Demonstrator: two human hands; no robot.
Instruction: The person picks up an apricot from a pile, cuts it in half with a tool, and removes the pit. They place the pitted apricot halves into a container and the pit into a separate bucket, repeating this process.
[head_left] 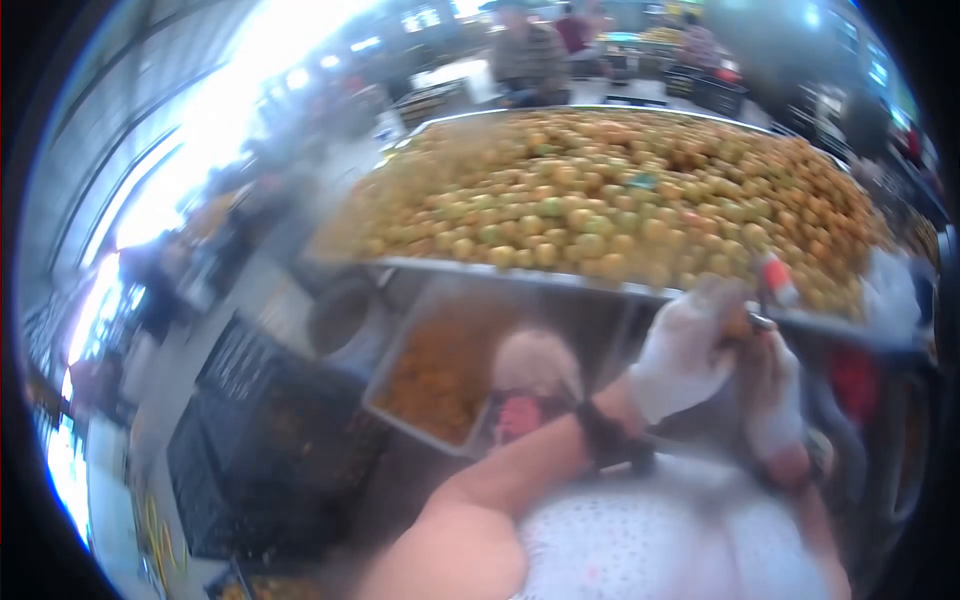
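Small orange-brown fruit (738, 328) sits between both gloved hands, just off the near edge of the fruit-filled bin (460, 268); blurred, looks roundish, no clear long axis. Shiny metal piece (761, 322) at its right side, pointing unclear. Left hand (680, 345) comes in from lower left, fingers curled around the fruit. Right hand (776, 390) points up, fingers beside it; its grip can't be told.

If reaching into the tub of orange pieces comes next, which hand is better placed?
Probably the left hand: it is nearer the tub, with the right hand farther across. Both meet around something small, too blurred to name.
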